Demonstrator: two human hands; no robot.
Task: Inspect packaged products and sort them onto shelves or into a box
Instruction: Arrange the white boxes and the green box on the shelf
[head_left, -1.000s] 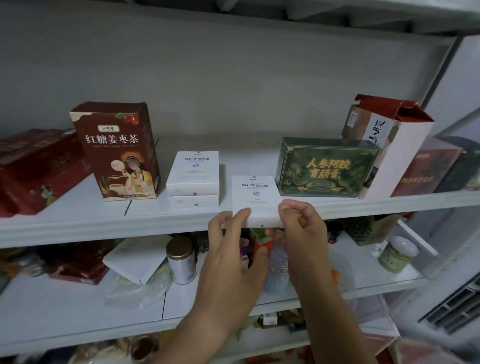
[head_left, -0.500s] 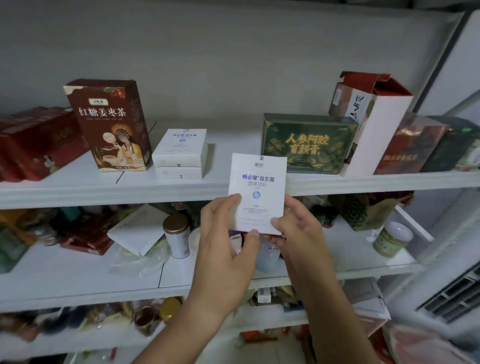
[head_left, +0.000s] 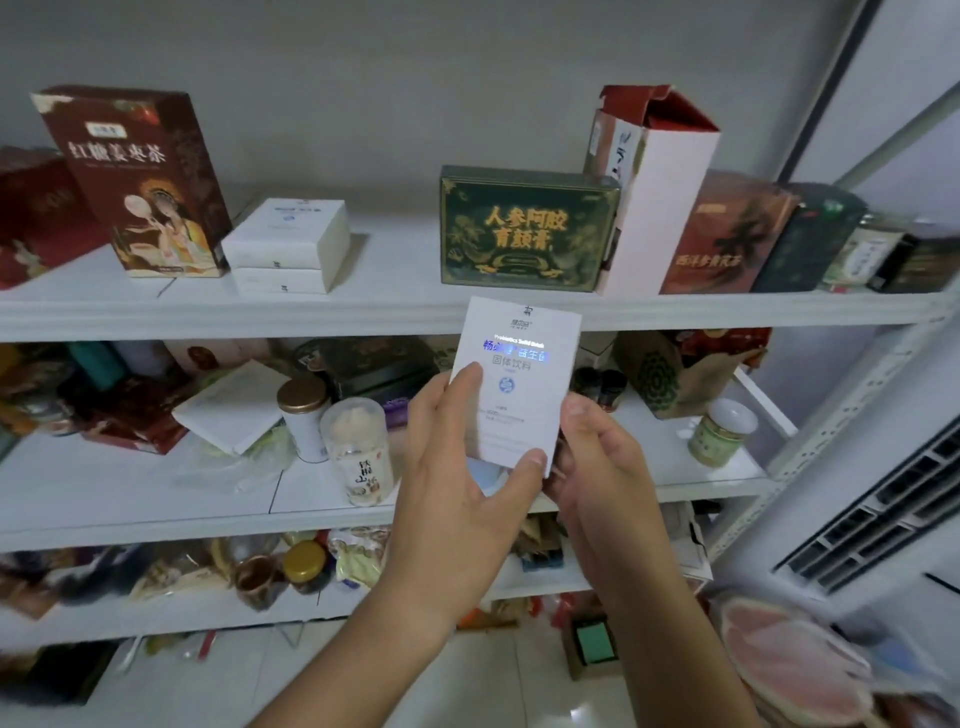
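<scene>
A flat white rectangular packet with blue print is held upright in the air, just in front of the top white shelf's front edge. The left grip curls round its left side, with the thumb on the front and a fingertip at the bottom corner. The right grip pinches its right edge. On the shelf, two stacked white boxes sit beside a dark green box with gold print.
</scene>
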